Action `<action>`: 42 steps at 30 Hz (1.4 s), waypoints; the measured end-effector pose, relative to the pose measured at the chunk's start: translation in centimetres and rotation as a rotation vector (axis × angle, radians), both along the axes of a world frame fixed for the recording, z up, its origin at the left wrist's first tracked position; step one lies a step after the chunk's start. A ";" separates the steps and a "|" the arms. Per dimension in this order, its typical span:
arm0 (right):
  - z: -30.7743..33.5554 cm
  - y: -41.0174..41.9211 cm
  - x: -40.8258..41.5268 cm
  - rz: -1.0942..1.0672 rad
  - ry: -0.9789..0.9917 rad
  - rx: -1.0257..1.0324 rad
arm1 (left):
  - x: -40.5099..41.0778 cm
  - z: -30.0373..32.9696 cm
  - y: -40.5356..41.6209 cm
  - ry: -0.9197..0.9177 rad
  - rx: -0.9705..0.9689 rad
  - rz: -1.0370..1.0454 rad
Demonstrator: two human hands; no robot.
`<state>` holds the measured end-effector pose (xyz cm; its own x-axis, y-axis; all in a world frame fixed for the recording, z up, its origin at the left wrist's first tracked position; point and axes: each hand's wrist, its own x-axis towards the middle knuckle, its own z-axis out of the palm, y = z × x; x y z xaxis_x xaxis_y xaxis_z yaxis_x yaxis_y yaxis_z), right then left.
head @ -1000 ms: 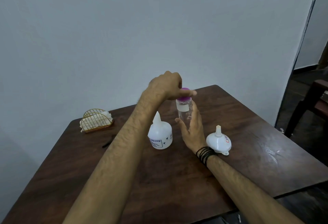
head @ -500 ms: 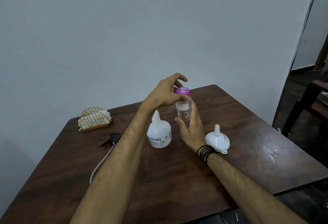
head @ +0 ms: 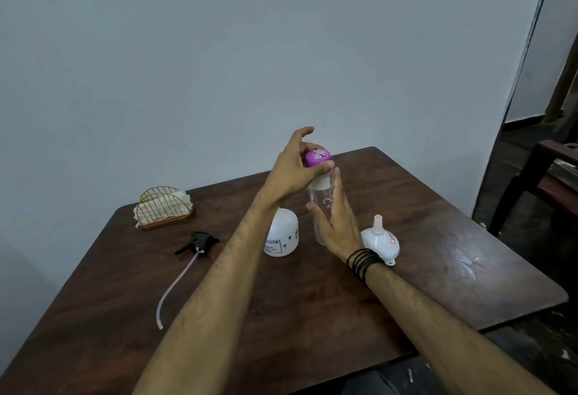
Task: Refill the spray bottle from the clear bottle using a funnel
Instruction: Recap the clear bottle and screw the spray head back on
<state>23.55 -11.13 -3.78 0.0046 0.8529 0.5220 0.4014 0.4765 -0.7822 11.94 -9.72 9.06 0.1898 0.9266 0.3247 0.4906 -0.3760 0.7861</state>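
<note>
Now the left hand (head: 292, 172) has turned on the purple cap (head: 317, 157), still pinching it. His right hand (head: 339, 225) braces the clear bottle (head: 322, 203) with straight fingers; it looks light and tippy, best held mid-body.

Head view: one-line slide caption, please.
Left hand grips the purple cap of the clear bottle, right hand steadying it.

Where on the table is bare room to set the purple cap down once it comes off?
Bare wood lies right of the funnel toward the table's right edge, and along the near edge between the two forearms. The middle is crowded: white spray bottle, clear bottle and funnel stand close together. To the left lie the trigger sprayer head with its tube, and the wire napkin holder.
</note>
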 end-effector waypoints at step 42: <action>-3.1 22.7 9.9 -0.170 -0.216 -0.315 | 7.2 -15.4 17.9 0.045 -0.238 0.649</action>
<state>33.41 11.53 -6.92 0.0778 0.9677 0.2398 0.6247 0.1401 -0.7682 19.15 8.17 -6.33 -0.4183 0.9024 0.1035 0.5919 0.1844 0.7847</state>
